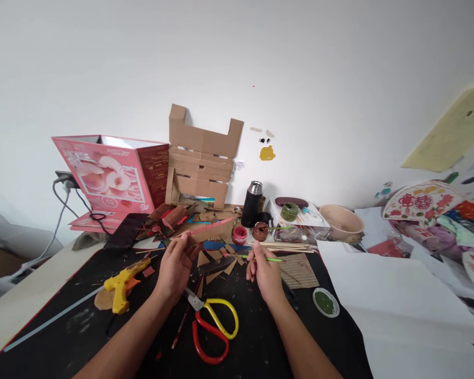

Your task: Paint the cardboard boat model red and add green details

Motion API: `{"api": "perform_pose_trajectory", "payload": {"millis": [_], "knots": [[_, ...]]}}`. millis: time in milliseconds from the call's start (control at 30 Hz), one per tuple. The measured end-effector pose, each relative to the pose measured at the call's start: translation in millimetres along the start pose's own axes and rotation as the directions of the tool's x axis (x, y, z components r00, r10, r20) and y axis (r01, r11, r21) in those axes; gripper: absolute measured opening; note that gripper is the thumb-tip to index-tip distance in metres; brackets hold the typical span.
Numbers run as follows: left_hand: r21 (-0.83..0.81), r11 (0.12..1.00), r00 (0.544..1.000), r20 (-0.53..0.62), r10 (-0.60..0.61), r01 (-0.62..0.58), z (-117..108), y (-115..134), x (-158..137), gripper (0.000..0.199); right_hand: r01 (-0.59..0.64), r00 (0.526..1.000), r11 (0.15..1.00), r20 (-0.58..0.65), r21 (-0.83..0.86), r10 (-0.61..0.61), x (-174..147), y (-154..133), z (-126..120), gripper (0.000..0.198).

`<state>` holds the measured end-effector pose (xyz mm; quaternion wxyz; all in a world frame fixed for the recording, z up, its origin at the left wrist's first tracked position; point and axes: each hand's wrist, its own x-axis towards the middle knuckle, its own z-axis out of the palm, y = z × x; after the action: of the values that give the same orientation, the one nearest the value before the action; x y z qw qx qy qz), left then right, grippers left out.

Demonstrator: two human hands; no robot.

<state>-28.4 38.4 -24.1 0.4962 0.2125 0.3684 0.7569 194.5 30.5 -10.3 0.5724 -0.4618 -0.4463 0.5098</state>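
Note:
My left hand [177,266] grips a strip of brown cardboard [210,233] with pink-red paint along its upper edge. Between the fingers of my right hand [264,267] is a thin paintbrush [274,259] with a green handle, its tip pointing left toward the cardboard. Behind the hands stand an open jar of red paint [239,235] and a jar of brown paint [260,231] with a green-handled brush across it. Scissors [213,329] with red and yellow handles lie between my forearms. Small cardboard offcuts [217,266] are scattered between the hands.
A yellow glue gun [123,284] lies at the left. Behind are a pink box [106,181], a black flask [252,204] and a green paint jar [289,211]. Corrugated cardboard [299,271], a green-smeared lid [326,302] and white paper [411,310] lie at the right.

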Motion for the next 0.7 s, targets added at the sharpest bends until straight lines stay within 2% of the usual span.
{"api": "perform_pose_trajectory", "payload": {"millis": [133,333,533,700], "knots": [[0.033,0.999,1.000,0.017,0.008,-0.008,2,0,-4,0.044,-0.007,1.000,1.000,-0.006,-0.002,0.007,0,1,-1,0.077],[0.066,0.997,0.996,0.068,-0.051,0.046,6,-2,-12,0.048,-0.050,0.999,0.998,-0.008,-0.034,0.050,3,3,-2,0.076],[0.073,0.995,0.996,0.059,-0.072,0.068,5,-5,-13,0.050,-0.066,0.998,0.996,-0.003,-0.064,0.066,1,7,0,0.076],[0.021,0.997,0.997,0.005,-0.072,0.072,-1,-1,-4,0.043,-0.059,0.998,0.997,0.001,-0.056,0.059,-1,8,2,0.074]]}}
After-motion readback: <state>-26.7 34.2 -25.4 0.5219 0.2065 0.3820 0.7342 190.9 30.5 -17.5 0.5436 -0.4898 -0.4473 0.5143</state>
